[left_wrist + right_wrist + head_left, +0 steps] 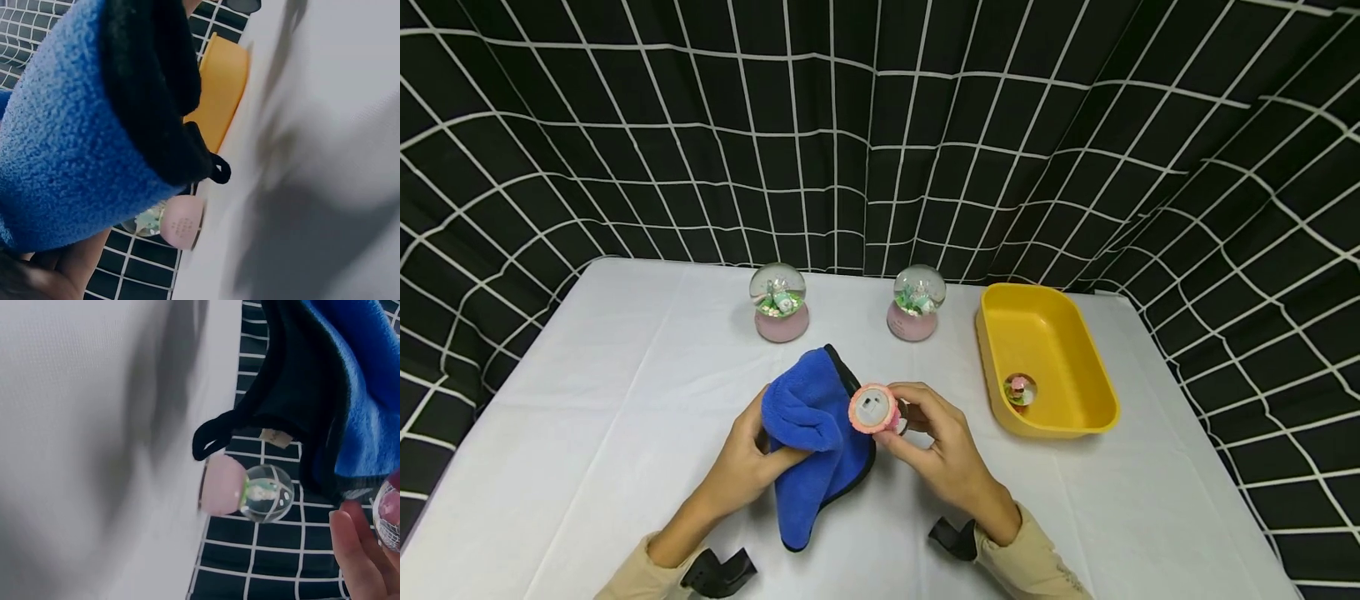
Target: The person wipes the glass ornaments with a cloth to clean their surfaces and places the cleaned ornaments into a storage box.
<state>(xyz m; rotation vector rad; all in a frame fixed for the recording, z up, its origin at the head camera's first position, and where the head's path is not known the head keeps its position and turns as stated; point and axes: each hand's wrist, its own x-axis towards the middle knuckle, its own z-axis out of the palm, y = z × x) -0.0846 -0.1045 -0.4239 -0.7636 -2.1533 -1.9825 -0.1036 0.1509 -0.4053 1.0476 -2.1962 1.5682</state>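
Observation:
My left hand (747,463) grips a bunched blue towel (815,408) with black edging, its thumb pressed over a fold. In the left wrist view the towel (69,137) covers most of that hand, and a black hanging loop (220,169) sticks out from its edge. Beside it, my right hand (946,450) pinches a small snow globe (872,407) between thumb and fingers. Its pink base is turned toward the head camera, showing a pale grey underside. Part of its clear ball (389,515) shows at the right edge of the right wrist view.
Two larger snow globes, one left (781,304) and one right (916,303), stand on pink bases toward the table's back. A yellow tub (1052,350) at the right holds another small snow globe (1020,390). Black curtain with a white grid (850,142) hangs behind the white-covered table (602,433).

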